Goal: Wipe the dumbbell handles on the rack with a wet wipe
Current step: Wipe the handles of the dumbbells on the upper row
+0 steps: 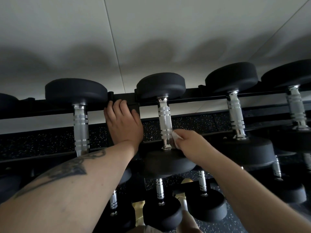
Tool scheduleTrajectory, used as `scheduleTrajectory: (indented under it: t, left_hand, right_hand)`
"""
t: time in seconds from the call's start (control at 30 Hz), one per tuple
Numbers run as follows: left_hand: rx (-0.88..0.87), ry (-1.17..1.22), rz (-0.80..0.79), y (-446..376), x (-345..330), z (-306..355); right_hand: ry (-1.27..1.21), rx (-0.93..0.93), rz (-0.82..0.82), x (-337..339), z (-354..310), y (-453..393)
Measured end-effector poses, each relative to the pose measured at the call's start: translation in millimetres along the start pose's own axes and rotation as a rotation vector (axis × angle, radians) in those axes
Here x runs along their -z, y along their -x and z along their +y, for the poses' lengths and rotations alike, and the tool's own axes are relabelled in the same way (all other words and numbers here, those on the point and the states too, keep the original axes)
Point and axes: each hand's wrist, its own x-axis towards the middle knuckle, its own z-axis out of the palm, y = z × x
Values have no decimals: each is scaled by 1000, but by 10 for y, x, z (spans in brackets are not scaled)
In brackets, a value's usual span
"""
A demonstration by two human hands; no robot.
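Observation:
Black dumbbells with ridged chrome handles lie across the top tier of a black rack. My right hand pinches a white wet wipe against the lower end of the middle dumbbell's handle. My left hand rests on the rack's far rail, its fingertips curled over the rail between the middle dumbbell and the one to its left. Two more dumbbells sit to the right.
A lower tier holds several smaller dumbbells. A white wall stands close behind the rack. Dark speckled rubber flooring shows between the rails.

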Motion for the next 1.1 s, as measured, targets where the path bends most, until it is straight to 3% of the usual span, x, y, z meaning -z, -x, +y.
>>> scheduleTrajectory:
  t: [0.1,0.17,0.33,0.5,0.57,0.73,0.83,0.9,1.03,1.1]
  left_hand:
    - [-1,2,15,3,-9,-4]
    - [-2,3,15,3,-11,-2]
    - [-9,7,32,6,-22,-19]
    - [-20,9,33,16,-22,-25]
    - [-12,6,32,10,-15,-19]
    - [-17,6,19,14,-2,-8]
    - [-7,12,20,14,12,-13]
    - [-12,19,22,12,8,-16]
    - [-13,27,20,13,10,-4]
    - [-22,30,26,14,8,-14]
  right_hand:
    - [358,82,147,-50,-114,252]
    - [454,110,175,-76,-144,305]
    - [302,9,138,-81,-111,232]
    - [471,270,260,-161,-175,530]
    - [611,390,204,-251,-211,538]
    - [842,481,-72,-250,-211,54]
    - [924,487,-117,-239,-236,42]
    - [839,479,-63,-219,-216,162]
    - [197,271,-5,-61,-39,457]
    - [45,199,70,-3,86,546]
